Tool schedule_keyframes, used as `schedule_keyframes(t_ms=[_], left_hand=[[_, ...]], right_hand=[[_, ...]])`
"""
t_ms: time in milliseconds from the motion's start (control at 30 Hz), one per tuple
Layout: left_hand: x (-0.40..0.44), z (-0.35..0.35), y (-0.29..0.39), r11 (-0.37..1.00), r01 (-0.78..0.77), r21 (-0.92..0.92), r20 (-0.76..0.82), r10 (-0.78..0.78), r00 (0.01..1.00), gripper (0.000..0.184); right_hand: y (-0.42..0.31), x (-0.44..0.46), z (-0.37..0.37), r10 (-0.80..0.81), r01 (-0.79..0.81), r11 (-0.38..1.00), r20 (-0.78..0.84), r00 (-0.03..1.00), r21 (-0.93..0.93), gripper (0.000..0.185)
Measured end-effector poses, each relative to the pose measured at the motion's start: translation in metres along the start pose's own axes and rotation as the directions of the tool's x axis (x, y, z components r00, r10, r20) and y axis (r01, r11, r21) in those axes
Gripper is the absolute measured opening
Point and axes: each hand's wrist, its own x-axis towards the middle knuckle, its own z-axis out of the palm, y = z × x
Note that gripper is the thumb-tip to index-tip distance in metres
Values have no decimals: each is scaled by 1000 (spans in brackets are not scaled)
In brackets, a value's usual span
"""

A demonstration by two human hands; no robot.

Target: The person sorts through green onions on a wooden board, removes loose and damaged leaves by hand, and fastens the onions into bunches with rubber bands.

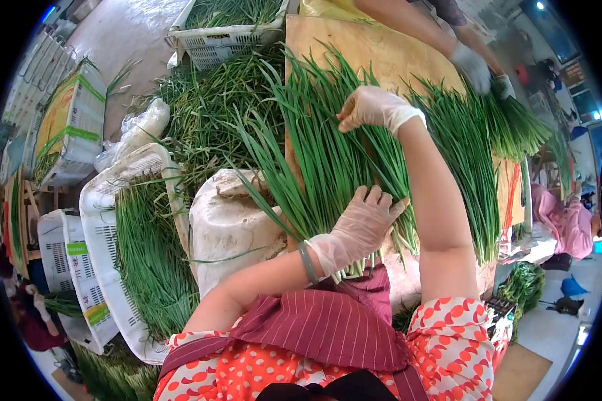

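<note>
Long green garlic chives [321, 147] lie in a loose sheaf across a wooden board [374, 40], stem ends towards my body. My left hand [361, 224], in a thin translucent glove, lies palm down over their lower stems, its fingers laid out on them and the thumb apart. Higher up, above the leaves, my gloved right hand [378, 110] is closed with thumb and fingertips pinched together. What is between those fingertips, if anything, is too small to make out. A second row of chives [458, 167] lies to the right of my right forearm.
Across the board, another person's gloved hand [473, 67] is at a chive bundle [515, 123]. Left of me stand a white crate [93, 214] of chives and a white sack-like bundle [224, 214]. Loose leaves [214, 107] pile behind them, below another crate [227, 43].
</note>
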Motion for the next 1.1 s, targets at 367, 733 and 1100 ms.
schedule_keyframes(t_ms=[367,733,1100], left_hand=[[0,0,0,1000,-4,-28,-70,2,998,48],[1,-2,0,1000,-11,-17,-90,9,996,50],[-5,9,-4,1000,-18,-7,271,19,963,42]], right_hand=[[41,-15,50,56,-154,521,146,988,840,21],[37,-24,22,-14,32,892,-44,999,450,50],[-130,60,20,-123,96,984,-183,975,-150,38]])
